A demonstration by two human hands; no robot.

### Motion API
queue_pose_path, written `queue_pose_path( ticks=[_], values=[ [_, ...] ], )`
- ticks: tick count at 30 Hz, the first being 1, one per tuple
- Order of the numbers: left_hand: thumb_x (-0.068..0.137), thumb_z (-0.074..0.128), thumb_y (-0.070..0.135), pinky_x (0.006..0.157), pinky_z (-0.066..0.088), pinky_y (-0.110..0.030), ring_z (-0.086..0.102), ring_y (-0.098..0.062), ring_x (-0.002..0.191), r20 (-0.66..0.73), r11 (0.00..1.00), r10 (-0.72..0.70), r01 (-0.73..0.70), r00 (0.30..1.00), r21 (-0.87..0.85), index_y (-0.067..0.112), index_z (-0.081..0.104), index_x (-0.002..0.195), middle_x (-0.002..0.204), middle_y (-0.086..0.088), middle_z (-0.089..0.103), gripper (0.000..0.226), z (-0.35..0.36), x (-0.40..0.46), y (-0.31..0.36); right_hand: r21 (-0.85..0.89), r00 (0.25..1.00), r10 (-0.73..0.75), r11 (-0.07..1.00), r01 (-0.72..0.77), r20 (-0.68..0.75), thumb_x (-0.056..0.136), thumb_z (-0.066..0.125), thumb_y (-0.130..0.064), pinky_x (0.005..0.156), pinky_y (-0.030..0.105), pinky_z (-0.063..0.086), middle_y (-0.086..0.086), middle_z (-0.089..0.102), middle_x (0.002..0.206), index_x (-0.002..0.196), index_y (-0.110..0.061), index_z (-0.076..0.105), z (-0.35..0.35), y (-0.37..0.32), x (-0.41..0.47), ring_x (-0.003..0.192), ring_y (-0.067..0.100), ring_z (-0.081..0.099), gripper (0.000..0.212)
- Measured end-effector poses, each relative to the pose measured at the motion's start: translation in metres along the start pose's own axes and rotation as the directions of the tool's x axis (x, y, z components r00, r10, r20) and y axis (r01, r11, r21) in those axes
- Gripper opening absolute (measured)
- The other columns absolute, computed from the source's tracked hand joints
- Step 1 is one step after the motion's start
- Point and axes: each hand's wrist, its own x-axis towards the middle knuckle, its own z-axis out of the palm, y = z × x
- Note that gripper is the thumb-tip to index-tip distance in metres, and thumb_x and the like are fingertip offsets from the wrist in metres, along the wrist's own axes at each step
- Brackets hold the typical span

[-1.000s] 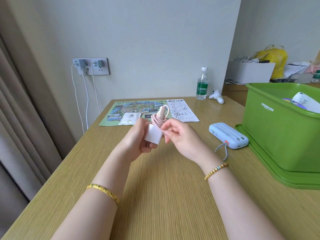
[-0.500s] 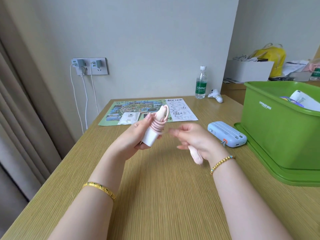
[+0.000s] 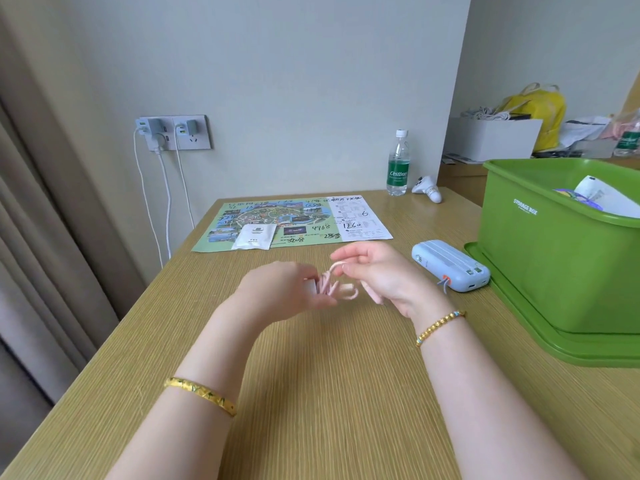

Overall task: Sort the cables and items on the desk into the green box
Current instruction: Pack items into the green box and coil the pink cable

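Left hand (image 3: 284, 292) has its grip wrapped round a small white charger (image 3: 310, 286) w/ pink cable (image 3: 327, 285) wound on it, held just above the worktop (image 3: 311, 393); right hand (image 3: 377, 275) pinches a loop of that same cable btwn thumb & forefinger, cable's loose end hanging blurred under the palm. Both hands mid-worktop, close together. Just right of the right hand lies a pale blue power bank (image 3: 450, 270), flat, beside the green storage box (image 3: 540, 258), which stands on its lid at the right edge w/ papers inside. Further back: a printed map sheet (image 3: 294, 221) w/ a white sachet (image 3: 254, 236) on it, water bottle (image 3: 397, 164) upright, a white controller (image 3: 428, 188) near it
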Motion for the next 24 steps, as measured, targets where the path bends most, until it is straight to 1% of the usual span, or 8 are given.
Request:
queue_pose_path(
  ticks=[2,5,9,12,15,19,21,24],
  values=[
    [0.075,0.042,0.075,0.053,0.033,-0.026,0.058,-0.022,0.074,-0.124,0.997,-0.059,0.065,0.991,0.046,0.026,0.048,0.086,0.070,0.009,0.055,0.050,0.005,0.003,0.002,0.018,0.999,-0.042,0.999,0.042,-0.012,0.091,0.050,0.000,0.057,0.011,0.044,0.001,0.065,0.087,0.107,-0.003,0.061,0.003,-0.001,0.001,0.059,-0.004,0.057,0.020],
    [0.082,0.030,0.072,0.058,0.045,-0.033,0.059,-0.028,0.060,-0.218,0.980,-0.133,0.096,0.967,-0.174,0.020,0.039,0.106,0.076,-0.002,0.064,0.058,0.009,0.007,0.004,-0.025,0.985,-0.164,0.986,0.163,-0.062,0.090,0.053,-0.003,0.070,0.004,0.042,0.001,0.064,0.096,0.103,-0.017,0.062,0.009,-0.005,0.003,0.081,-0.001,0.058,0.021],
    [0.087,0.033,0.064,0.069,0.054,-0.036,0.067,-0.027,0.063,-0.205,0.940,-0.124,0.049,0.971,-0.337,0.028,0.037,0.121,0.083,0.001,0.066,0.050,0.009,0.008,0.003,-0.274,0.943,-0.282,0.934,0.229,-0.176,0.090,0.055,-0.011,0.086,0.023,0.044,-0.001,0.064,0.100,0.110,-0.023,0.059,0.017,-0.001,0.006,0.094,0.012,0.059,0.024],
    [0.090,0.038,0.058,0.066,0.052,-0.033,0.064,-0.021,0.049,-0.131,0.877,-0.150,0.071,0.980,-0.475,0.025,0.036,0.115,0.071,0.010,0.058,0.041,0.014,0.010,0.004,-0.663,0.895,-0.398,0.728,0.175,-0.201,0.090,0.055,-0.017,0.085,0.031,0.036,0.001,0.063,0.100,0.104,-0.023,0.063,0.019,0.005,0.007,0.098,0.020,0.052,0.017],
    [0.091,0.040,0.053,0.064,0.050,-0.033,0.065,-0.027,0.055,-0.119,0.848,-0.187,0.099,0.975,-0.521,0.023,0.033,0.116,0.069,0.004,0.056,0.040,0.021,0.012,0.009,-0.848,0.869,-0.471,0.513,0.132,-0.149,0.089,0.055,-0.021,0.087,0.029,0.021,-0.002,0.057,0.104,0.100,-0.022,0.063,0.018,0.011,0.007,0.105,0.022,0.045,0.013],
    [0.091,0.041,0.051,0.069,0.048,-0.037,0.067,-0.030,0.068,-0.227,0.837,-0.211,0.056,0.951,-0.544,0.022,0.030,0.118,0.070,0.000,0.058,0.041,0.025,0.014,0.015,-0.862,0.811,-0.521,0.506,0.041,-0.267,0.087,0.056,-0.025,0.075,0.032,0.019,-0.001,0.058,0.095,0.093,-0.025,0.063,0.015,0.009,0.004,0.097,0.023,0.050,0.009],
    [0.092,0.043,0.048,0.066,0.051,-0.037,0.064,-0.029,0.057,-0.222,0.751,-0.194,-0.001,0.956,-0.661,0.024,0.030,0.119,0.064,0.004,0.052,0.039,0.025,0.014,0.020,-0.837,0.803,-0.517,0.545,0.042,-0.296,0.090,0.051,-0.026,0.070,0.033,0.021,0.000,0.065,0.088,0.092,-0.024,0.059,0.017,0.006,0.003,0.087,0.027,0.058,0.009],
    [0.095,0.041,0.041,0.044,0.044,-0.022,0.058,-0.023,0.049,-0.150,0.483,-0.138,-0.066,0.979,-0.873,0.035,0.027,0.129,0.075,-0.001,0.058,0.038,0.025,0.014,0.024,-0.798,0.797,-0.514,0.598,0.067,-0.318,0.092,0.047,-0.024,0.064,0.031,0.029,0.002,0.067,0.083,0.094,-0.023,0.059,0.020,0.005,0.003,0.080,0.029,0.058,0.012]
  ],
)
